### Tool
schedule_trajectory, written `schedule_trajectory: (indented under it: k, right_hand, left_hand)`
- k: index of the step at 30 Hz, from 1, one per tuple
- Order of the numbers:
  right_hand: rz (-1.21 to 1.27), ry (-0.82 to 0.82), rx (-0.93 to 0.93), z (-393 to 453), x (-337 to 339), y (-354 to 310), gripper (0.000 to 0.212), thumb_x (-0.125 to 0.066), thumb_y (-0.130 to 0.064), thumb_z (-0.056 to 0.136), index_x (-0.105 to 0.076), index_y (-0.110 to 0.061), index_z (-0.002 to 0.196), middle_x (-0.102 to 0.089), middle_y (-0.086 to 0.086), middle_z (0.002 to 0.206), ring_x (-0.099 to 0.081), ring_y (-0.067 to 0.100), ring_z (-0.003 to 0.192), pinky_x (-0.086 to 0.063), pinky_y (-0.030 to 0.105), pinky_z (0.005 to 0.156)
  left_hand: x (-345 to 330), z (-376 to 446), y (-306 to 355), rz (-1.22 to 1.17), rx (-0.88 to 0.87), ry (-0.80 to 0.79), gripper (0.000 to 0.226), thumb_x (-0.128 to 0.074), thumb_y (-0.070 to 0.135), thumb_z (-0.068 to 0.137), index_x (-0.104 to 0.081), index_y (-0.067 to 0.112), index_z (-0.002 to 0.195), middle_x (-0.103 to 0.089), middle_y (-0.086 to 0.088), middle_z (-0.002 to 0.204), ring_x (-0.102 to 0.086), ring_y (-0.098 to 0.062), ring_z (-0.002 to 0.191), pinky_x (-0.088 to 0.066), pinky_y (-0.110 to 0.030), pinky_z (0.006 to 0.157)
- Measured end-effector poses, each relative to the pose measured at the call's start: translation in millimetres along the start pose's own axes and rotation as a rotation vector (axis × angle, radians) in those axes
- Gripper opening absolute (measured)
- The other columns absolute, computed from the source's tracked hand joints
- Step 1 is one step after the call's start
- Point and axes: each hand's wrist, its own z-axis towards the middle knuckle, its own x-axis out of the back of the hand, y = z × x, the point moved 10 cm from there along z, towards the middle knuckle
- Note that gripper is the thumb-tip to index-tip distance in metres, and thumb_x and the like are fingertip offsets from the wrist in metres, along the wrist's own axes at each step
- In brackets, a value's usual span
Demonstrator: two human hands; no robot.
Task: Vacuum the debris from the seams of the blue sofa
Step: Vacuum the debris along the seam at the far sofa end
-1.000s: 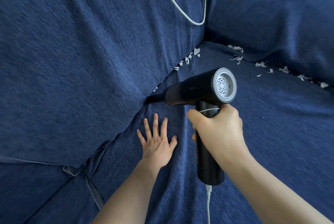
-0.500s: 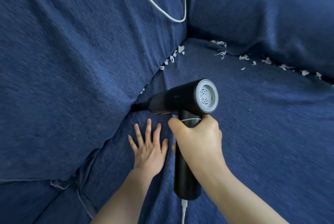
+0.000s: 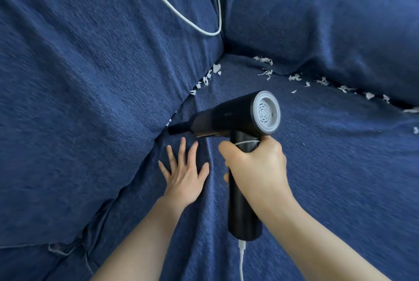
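Note:
My right hand [image 3: 256, 167] grips the handle of a black handheld vacuum [image 3: 229, 117] with a grey rear cap. Its narrow nozzle points left into the seam between the seat cushion [image 3: 328, 178] and the left back cushion [image 3: 90, 99] of the blue sofa. My left hand [image 3: 184, 173] lies flat on the seat with fingers spread, just below the nozzle. White paper scraps [image 3: 207, 79] sit in the seam beyond the nozzle. More scraps [image 3: 297, 78] line the seam under the far cushion [image 3: 328, 20] to the right.
A white cable [image 3: 181, 18] loops down the back cushion to the corner between the cushions. Another white cord [image 3: 241, 255] hangs from the bottom of the vacuum handle. A hem of the sofa cover [image 3: 65, 251] shows at the lower left.
The vacuum nozzle has slid a short way further along the left seam toward the corner scraps. My left hand stays flat on the seat below it. The view has shifted slightly.

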Motion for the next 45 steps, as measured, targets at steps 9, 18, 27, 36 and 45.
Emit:
schedule_trajectory:
  k: [9, 18, 27, 36, 45]
  right_hand:
    - [0.004, -0.006, 0.013, 11, -13, -10, 0.027, -0.063, -0.041, 0.062, -0.062, -0.02, 0.079, -0.072, 0.002, 0.076, -0.074, 0.031, 0.078, -0.062, 0.043, 0.078]
    - [-0.004, 0.021, 0.023, 15, -2, -11, 0.025, -0.064, -0.042, 0.066, -0.06, -0.019, 0.076, -0.07, 0.001, 0.071, -0.074, 0.029, 0.077, -0.061, 0.04, 0.073]
    - [0.031, 0.036, 0.036, 34, 3, -26, 0.017, -0.07, -0.032, 0.078, -0.063, -0.017, 0.081, -0.069, -0.001, 0.077, -0.065, 0.02, 0.079, -0.043, 0.026, 0.06]
    - [0.079, 0.027, -0.027, 42, 2, -18, 0.029, -0.068, -0.04, 0.064, -0.067, -0.017, 0.082, -0.075, 0.001, 0.078, -0.073, 0.027, 0.083, -0.058, 0.036, 0.074]
    - [0.099, 0.034, -0.013, 41, 12, -20, 0.026, -0.064, -0.039, 0.058, -0.066, -0.019, 0.075, -0.074, 0.003, 0.072, -0.074, 0.032, 0.08, -0.062, 0.05, 0.079]
  left_hand:
    - [-8, -6, 9, 0.147, 0.058, -0.066, 0.079, 0.002, 0.045, 0.077, 0.018, 0.022, 0.15, 0.035, 0.0, 0.154, 0.031, -0.038, 0.14, 0.011, -0.066, 0.108]
    - [-7, -2, 7, 0.1, 0.059, -0.055, 0.068, -0.012, 0.052, 0.091, 0.007, 0.029, 0.151, 0.033, 0.002, 0.155, 0.032, -0.035, 0.14, 0.01, -0.068, 0.108]
    - [-14, 41, 60, 0.105, 0.022, -0.062, 0.07, -0.03, 0.045, 0.099, 0.013, 0.028, 0.152, 0.027, -0.008, 0.157, 0.036, -0.043, 0.135, 0.017, -0.075, 0.097]
    - [-14, 41, 60, 0.156, 0.085, -0.142, 0.073, -0.025, 0.045, 0.099, 0.026, 0.024, 0.147, 0.04, -0.012, 0.15, 0.038, -0.045, 0.134, 0.017, -0.073, 0.099]
    - [-13, 40, 65, 0.115, 0.079, -0.158, 0.077, -0.027, 0.045, 0.096, 0.028, 0.024, 0.146, 0.04, -0.01, 0.15, 0.037, -0.044, 0.135, 0.014, -0.073, 0.1]
